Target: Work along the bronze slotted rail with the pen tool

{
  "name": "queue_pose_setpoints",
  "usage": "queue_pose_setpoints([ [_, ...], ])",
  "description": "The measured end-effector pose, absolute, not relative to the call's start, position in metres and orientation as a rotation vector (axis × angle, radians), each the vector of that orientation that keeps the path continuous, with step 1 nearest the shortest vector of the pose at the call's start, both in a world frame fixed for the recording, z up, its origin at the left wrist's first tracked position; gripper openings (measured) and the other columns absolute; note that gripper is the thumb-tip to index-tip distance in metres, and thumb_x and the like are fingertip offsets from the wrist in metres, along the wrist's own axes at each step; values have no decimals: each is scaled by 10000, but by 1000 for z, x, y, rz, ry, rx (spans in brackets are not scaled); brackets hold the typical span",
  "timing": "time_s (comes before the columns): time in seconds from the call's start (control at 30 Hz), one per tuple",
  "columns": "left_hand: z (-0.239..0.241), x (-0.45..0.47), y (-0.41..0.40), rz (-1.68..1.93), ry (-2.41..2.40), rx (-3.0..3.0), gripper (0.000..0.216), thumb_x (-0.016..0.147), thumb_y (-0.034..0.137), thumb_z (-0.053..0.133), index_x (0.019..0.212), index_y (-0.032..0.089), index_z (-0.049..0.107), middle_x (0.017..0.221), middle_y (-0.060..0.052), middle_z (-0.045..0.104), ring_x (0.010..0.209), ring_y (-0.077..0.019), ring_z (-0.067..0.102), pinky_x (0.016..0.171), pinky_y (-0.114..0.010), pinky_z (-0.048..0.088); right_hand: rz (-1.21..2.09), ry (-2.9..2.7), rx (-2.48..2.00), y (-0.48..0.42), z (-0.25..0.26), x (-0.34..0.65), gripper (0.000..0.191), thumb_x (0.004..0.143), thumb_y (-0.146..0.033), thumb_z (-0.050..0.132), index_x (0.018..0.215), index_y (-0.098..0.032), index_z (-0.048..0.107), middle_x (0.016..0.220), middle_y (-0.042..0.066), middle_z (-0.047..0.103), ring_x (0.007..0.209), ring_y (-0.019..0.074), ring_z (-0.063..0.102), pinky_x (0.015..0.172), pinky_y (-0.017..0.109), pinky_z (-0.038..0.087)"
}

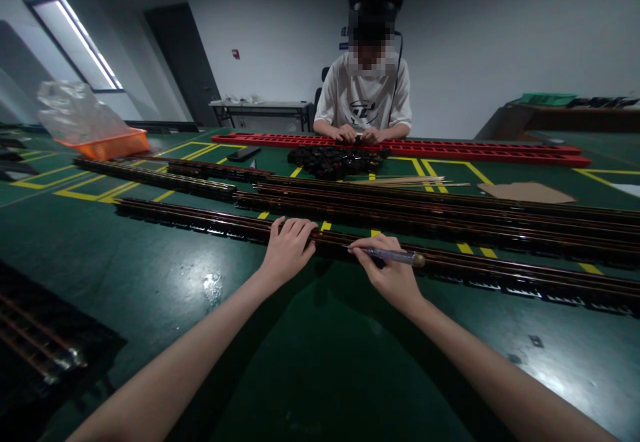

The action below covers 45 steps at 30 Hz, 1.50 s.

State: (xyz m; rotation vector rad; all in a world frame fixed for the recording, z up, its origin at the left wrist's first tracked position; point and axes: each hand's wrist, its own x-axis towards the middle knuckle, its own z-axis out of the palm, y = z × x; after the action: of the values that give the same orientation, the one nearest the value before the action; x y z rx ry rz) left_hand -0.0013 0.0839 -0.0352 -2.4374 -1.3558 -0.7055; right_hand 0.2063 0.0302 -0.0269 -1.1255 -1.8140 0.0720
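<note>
A long black rail (480, 267) with copper-coloured strips along it runs across the green table in front of me. My left hand (290, 249) is on this rail, its fingers bent over the top edge. Just to the right, my right hand (393, 279) grips a slim pen-like tool (390, 255) with a clear handle and a gold-brown end cap. The tool lies nearly level, its tip side pointing left close to the rail. Whether the tip touches the rail is too small to tell.
Behind lie more black rails (450, 219), a brown cardboard piece (527, 193), thin sticks (410, 181) and a phone (243, 154). Across the table a person (367, 92) works over black parts (335, 162) and red racks (490, 151). An orange basket (107, 145) stands far left.
</note>
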Motion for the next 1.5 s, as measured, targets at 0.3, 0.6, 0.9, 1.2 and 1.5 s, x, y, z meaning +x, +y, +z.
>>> queue_pose_setpoints([
  [0.3, -35, -1, 84, -678, -1350, -2449, 346, 857, 112, 398, 1140, 213, 569, 1151, -62, 646, 1105, -240, 540, 1035, -465, 264, 69, -1833, -1131, 30, -26, 206, 130, 878, -279, 531, 814, -243, 637, 797, 24, 682, 760, 206, 596, 740, 372, 418],
  [0.6, -35, -2, 83, -670, -1356, -2453, 422, 797, 39, 393, 1143, 205, 570, 1150, -62, 646, 1107, -243, 540, 1031, -461, 271, 26, -1841, -1124, 29, -24, 205, 142, 875, -269, 518, 773, -238, 612, 776, 14, 686, 751, 200, 599, 744, 362, 412],
  [0.9, -35, -4, 85, -665, -1368, -2506, 461, 792, 21, 359, 1173, 197, 550, 1170, -74, 633, 1126, -233, 533, 1012, -443, 302, 55, -1804, -1142, 29, -23, 206, 161, 867, -247, 497, 734, -232, 587, 731, 11, 675, 744, 203, 605, 759, 371, 412],
  [1.2, -33, -5, 86, -653, -1371, -2545, 455, 800, 35, 348, 1175, 196, 549, 1156, -73, 638, 1107, -232, 540, 982, -422, 334, 106, -1810, -1147, 29, -22, 207, 154, 867, -264, 518, 747, -231, 608, 747, 13, 685, 751, 206, 614, 747, 367, 425],
  [1.5, -31, -5, 85, -663, -1389, -2568, 452, 795, 45, 350, 1165, 207, 553, 1142, -67, 645, 1097, -231, 546, 971, -422, 342, 86, -1819, -1160, 30, -23, 208, 152, 864, -254, 508, 741, -234, 596, 744, 15, 678, 759, 207, 612, 738, 362, 430],
])
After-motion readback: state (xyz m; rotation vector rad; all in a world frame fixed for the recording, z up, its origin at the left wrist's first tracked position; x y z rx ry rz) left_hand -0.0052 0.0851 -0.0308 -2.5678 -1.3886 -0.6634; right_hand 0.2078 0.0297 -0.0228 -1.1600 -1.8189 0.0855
